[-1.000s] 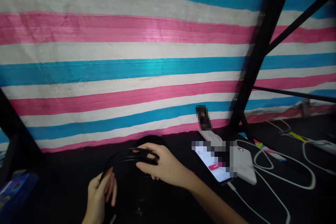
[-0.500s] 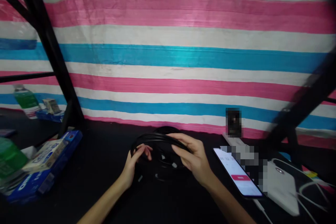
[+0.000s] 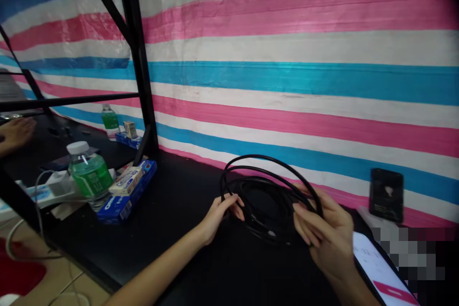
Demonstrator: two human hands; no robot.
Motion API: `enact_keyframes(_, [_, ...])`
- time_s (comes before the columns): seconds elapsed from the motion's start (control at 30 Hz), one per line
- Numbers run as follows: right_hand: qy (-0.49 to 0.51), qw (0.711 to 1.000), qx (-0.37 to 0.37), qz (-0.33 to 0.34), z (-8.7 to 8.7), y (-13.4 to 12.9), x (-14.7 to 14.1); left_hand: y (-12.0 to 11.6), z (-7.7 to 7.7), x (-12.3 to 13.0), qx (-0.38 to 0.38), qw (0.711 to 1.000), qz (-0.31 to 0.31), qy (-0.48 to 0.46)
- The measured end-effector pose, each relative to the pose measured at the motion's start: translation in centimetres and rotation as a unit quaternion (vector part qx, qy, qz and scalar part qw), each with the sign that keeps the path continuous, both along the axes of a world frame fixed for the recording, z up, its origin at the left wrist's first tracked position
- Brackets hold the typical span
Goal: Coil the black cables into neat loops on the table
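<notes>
A black cable [image 3: 267, 166] is looped into a loose coil above the black table, in the middle of the head view. My left hand [image 3: 220, 215] is closed on the left side of its loops, thumb against fingers. On the opposite side my right hand [image 3: 326, 229] pinches the loops between thumb and fingers. Some turns stand up in an arch, while others hang lower between the hands, close to the tabletop. Whether those lower turns touch the table I cannot tell. The cable's ends cannot be made out clearly.
Left of the hands stand a green-labelled bottle [image 3: 89, 174], a blue Oreo box [image 3: 125, 196] and a small cream box [image 3: 126, 180]. A lit phone [image 3: 382, 267] lies right. Black frame posts [image 3: 138, 57] rise at left. Another person's hand [image 3: 17, 134] rests far left.
The view has turned left, bringing more of the left table into sight. The upper cable loops now arch higher and wider, and my hands are farther apart.
</notes>
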State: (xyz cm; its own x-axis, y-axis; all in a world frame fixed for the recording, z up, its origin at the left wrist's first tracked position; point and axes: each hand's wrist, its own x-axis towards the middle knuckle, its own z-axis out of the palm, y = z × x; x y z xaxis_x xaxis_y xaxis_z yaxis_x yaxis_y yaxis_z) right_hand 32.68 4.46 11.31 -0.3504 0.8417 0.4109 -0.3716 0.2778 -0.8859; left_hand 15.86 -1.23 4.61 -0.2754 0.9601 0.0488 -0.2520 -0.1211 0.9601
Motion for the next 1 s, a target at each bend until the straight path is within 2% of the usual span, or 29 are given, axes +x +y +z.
enact_keyframes(0.17, [-0.139,0.988,0.041,-0.057,1.1,0.8,-0.3,0.2,-0.5,0.0,-0.004,0.999,0.035,-0.031])
enact_keyframes(0.33, [-0.242,0.959,0.092,-0.112,0.8,1.1,-0.7,0.5,-1.3,-0.5,0.008,0.995,0.096,-0.023])
enact_keyframes(0.4, [-0.270,0.951,0.093,-0.119,0.6,1.3,-0.6,0.5,-1.2,-0.5,0.012,0.996,0.092,-0.001])
enact_keyframes(0.53, [-0.258,0.962,0.072,-0.056,0.6,1.9,0.0,0.2,-1.2,0.0,0.003,0.997,0.023,0.079])
enact_keyframes(0.6, [-0.247,0.968,0.054,-0.006,1.0,2.0,0.4,0.1,-1.3,0.3,0.016,0.993,0.020,0.116])
enact_keyframes(0.67, [-0.246,0.968,0.043,0.016,1.5,1.9,0.8,0.0,-1.4,0.5,0.039,0.986,0.044,0.157])
enact_keyframes(0.73, [-0.249,0.967,0.047,0.020,2.1,1.5,1.0,0.1,-1.4,0.6,0.062,0.976,0.100,0.185])
enact_keyframes(0.8, [-0.252,0.966,0.057,0.025,2.4,1.2,1.0,0.1,-1.3,0.5,0.095,0.963,0.173,0.185])
enact_keyframes(0.87, [-0.261,0.962,0.066,0.043,2.4,0.8,0.8,0.0,-1.1,0.1,0.117,0.954,0.215,0.171])
enact_keyframes(0.93, [-0.270,0.958,0.075,0.056,2.1,0.6,0.4,-0.3,-1.1,-0.4,0.113,0.954,0.205,0.187])
enact_keyframes(1.0, [-0.275,0.956,0.085,0.057,1.7,0.6,0.1,-0.5,-1.2,-0.7,0.083,0.958,0.165,0.219])
